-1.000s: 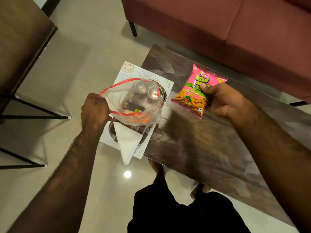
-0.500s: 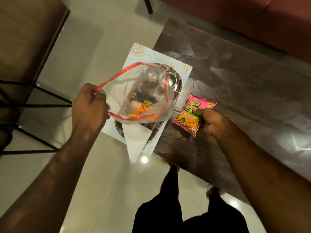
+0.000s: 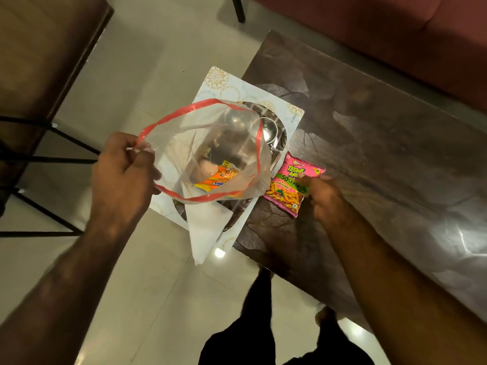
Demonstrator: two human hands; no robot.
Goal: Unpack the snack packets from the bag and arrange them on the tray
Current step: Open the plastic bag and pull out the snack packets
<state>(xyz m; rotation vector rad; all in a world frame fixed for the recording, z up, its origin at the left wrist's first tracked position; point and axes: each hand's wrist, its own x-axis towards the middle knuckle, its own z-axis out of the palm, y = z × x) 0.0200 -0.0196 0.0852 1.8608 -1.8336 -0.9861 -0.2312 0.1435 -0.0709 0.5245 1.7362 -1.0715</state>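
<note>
My left hand [image 3: 123,175] pinches the red-edged rim of a clear plastic bag [image 3: 184,143], holding its mouth wide above the tray. An orange snack packet [image 3: 217,179] lies at the bag's bottom. The tray [image 3: 218,83] is white with gold patterns and overhangs the table's left end; a steel plate [image 3: 282,138] with a small steel bowl [image 3: 268,131] sits on it under the bag. A pink snack packet [image 3: 288,189] lies on the dark table just right of the tray, with my right hand [image 3: 325,198] gripping its right edge.
A white folded napkin [image 3: 208,233] hangs off the tray's near edge. The dark glossy table [image 3: 369,154] stretches to the right. A red sofa [image 3: 395,35] stands behind it, and a brown table with black legs [image 3: 39,61] is at the left. My legs show below.
My right hand lowered the pink packet from the air onto the table beside the tray. The left hand kept hold of the bag, which now hangs wider open.
</note>
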